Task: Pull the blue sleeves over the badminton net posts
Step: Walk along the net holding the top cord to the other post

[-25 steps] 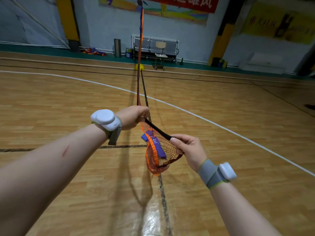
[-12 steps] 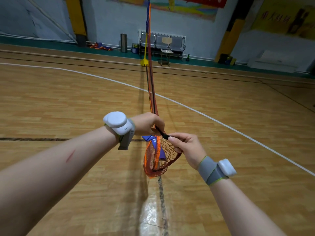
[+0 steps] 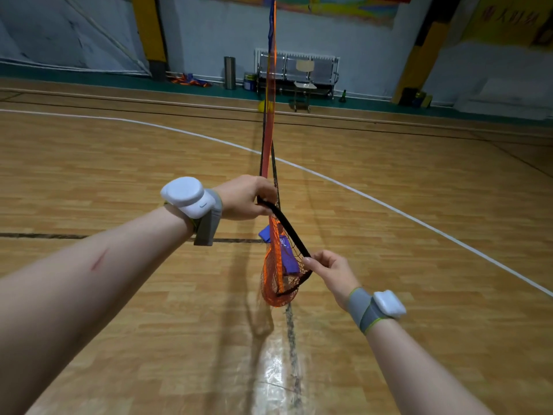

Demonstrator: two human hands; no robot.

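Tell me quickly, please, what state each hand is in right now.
Left hand: gripping the upper end of the black edge band.
Right hand: pinching the same band lower down.

The net (image 3: 276,290) bunched between my fingers (image 3: 312,262) is bright orange, an open diamond mesh, edged by a plain black band (image 3: 287,226). Inside the mesh the sleeve (image 3: 265,235) is solid royal blue, with a small pale marking I cannot read. The floor (image 3: 119,163) is honey-coloured wood in short staggered planks, crossed by a curved white line (image 3: 389,205) and a dark stripe (image 3: 45,235). My left wrist pod (image 3: 187,199) and right wrist pod (image 3: 389,304) are white on grey straps, the right strap piped in lime green. The far border (image 3: 89,80) is teal green. The pillar (image 3: 149,28) is yellow above a dark base.
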